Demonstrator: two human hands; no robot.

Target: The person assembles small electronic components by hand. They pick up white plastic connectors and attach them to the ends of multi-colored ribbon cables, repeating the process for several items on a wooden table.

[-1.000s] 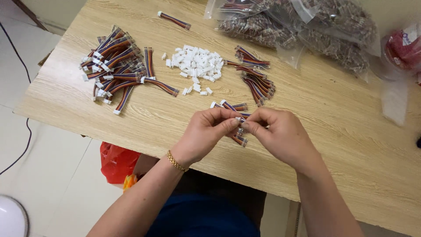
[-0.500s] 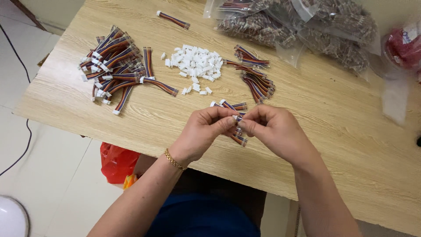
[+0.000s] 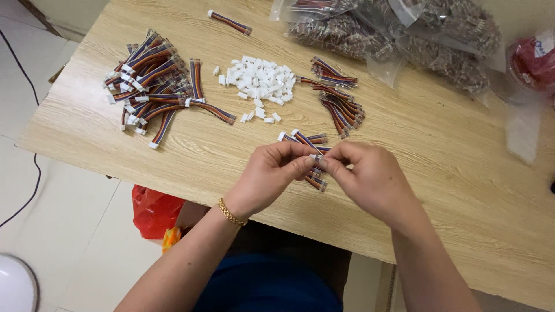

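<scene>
My left hand (image 3: 272, 173) and right hand (image 3: 370, 176) both pinch one short multicoloured ribbon cable (image 3: 317, 157) at frame centre, above the light wooden tabletop (image 3: 219, 156); small white plastic connectors (image 3: 260, 78) lie piled above.

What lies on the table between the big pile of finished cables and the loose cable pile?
In the head view, a heap of small white connectors lies between the finished cables and the loose cables.

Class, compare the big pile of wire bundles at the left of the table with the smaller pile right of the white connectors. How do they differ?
The left pile is larger and spread in a fan; the right pile is smaller and tighter. White housings show on the ends of the left pile's wires, while none show on the right pile's wires. Both are short multicoloured ribbon wires lying on the wooden table, either side of the white connectors.
</scene>
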